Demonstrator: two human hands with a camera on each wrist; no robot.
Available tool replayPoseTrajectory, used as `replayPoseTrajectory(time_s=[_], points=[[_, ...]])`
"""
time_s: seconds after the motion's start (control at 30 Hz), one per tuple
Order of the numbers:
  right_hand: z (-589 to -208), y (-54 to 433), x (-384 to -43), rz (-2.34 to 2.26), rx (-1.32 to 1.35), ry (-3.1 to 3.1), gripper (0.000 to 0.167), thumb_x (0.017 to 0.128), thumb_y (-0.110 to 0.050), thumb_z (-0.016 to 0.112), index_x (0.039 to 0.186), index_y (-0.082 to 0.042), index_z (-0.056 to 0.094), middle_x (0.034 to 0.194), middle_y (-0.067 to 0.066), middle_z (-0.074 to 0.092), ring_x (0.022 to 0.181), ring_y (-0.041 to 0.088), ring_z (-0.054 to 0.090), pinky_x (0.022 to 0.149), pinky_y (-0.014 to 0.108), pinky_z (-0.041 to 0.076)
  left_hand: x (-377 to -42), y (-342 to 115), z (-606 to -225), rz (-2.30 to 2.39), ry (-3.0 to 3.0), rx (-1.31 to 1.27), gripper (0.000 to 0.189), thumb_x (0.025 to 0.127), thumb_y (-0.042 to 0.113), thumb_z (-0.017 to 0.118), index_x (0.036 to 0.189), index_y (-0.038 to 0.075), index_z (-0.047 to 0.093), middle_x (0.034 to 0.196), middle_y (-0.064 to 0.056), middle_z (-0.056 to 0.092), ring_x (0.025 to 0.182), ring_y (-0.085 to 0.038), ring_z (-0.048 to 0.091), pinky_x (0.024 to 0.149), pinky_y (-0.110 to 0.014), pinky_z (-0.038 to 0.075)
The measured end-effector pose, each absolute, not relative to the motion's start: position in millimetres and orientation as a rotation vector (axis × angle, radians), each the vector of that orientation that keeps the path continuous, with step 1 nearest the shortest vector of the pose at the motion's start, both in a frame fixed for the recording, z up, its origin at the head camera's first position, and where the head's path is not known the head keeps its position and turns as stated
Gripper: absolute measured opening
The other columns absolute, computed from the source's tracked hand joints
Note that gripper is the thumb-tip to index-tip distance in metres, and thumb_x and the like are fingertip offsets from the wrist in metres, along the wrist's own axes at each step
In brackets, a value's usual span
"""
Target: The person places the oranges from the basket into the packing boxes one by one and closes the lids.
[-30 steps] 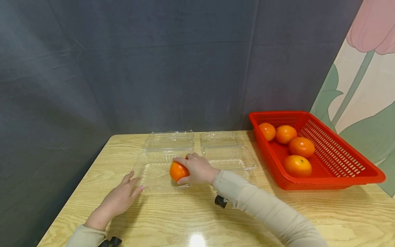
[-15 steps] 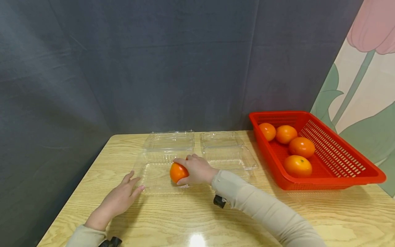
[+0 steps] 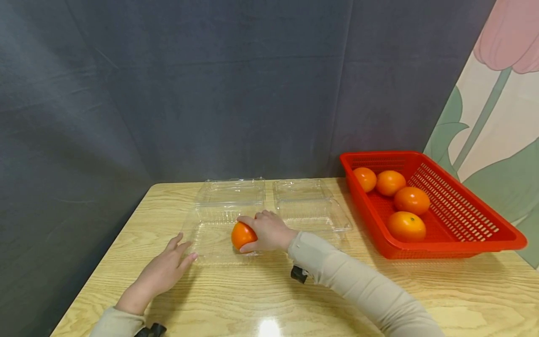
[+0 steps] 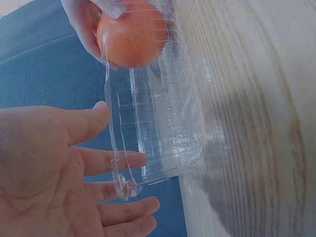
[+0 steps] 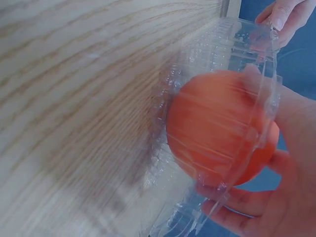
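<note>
My right hand [image 3: 271,232] grips an orange [image 3: 242,235] inside the right end of a clear plastic clamshell container [image 3: 210,238], whose lid lies open toward the back. In the right wrist view, the thumb and fingers hold the orange [image 5: 217,128], seen through the container's clear wall. My left hand [image 3: 162,271] is at the container's left end with its fingers extended. The left wrist view shows those fingers [image 4: 123,210] about the container's corner; how firmly they touch it I cannot tell.
A second clear clamshell container [image 3: 309,220], lid open, stands just right of the first. Farther right, a red plastic basket [image 3: 455,248] holds several oranges [image 3: 406,227]. All rest on a wooden table [image 3: 236,299], with a dark curtain [image 3: 236,93] behind it.
Almost nothing differs. My right hand and the orange have shifted only very slightly, and the left hand stays in place.
</note>
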State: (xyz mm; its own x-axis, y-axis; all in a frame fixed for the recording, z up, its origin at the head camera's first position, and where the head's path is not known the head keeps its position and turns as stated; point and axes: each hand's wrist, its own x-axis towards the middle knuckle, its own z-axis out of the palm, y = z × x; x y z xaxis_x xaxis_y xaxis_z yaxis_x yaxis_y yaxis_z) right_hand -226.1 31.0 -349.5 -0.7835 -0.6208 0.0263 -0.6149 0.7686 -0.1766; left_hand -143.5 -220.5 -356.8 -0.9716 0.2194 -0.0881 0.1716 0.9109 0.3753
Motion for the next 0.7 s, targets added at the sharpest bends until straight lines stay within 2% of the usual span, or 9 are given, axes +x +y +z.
replayPoseTrajectory(time_s=[0.2, 0.4, 0.7], points=[[-349.3, 30.6, -225.9, -0.247, -1.018, 2.923, 0.073, 0.076, -0.055, 0.069, 0.137, -0.023, 0.044, 0.110, 0.009, 0.066, 0.102, 0.026, 0.055, 0.095, 0.048, 0.042, -143.1, -220.3, -356.8, 0.564, 2.947, 0.304, 0.057, 0.099, 0.036, 0.042, 0.136, -0.007, 0.041, 0.147, -0.037, 0.017, 0.117, -0.050, 0.049, 0.086, -0.057, 0.047], [-349.3, 29.9, -226.0, -0.245, -0.968, 2.897, 0.073, 0.077, -0.060, 0.065, 0.136, -0.022, 0.042, 0.110, 0.006, 0.067, 0.106, 0.026, 0.054, 0.105, 0.057, 0.032, -142.8, -220.4, -357.0, 0.565, 2.949, 0.301, 0.058, 0.099, 0.037, 0.041, 0.137, -0.006, 0.040, 0.148, -0.037, 0.016, 0.118, -0.050, 0.048, 0.086, -0.057, 0.047], [-347.3, 31.6, -224.3, -0.262, -0.955, 2.887, 0.071, 0.077, -0.062, 0.062, 0.130, -0.018, 0.046, 0.111, 0.004, 0.064, 0.101, 0.022, 0.057, 0.103, 0.051, 0.037, -143.4, -220.8, -357.6, 0.562, 2.954, 0.306, 0.056, 0.099, 0.034, 0.043, 0.136, -0.007, 0.041, 0.147, -0.037, 0.017, 0.117, -0.050, 0.049, 0.086, -0.056, 0.048]])
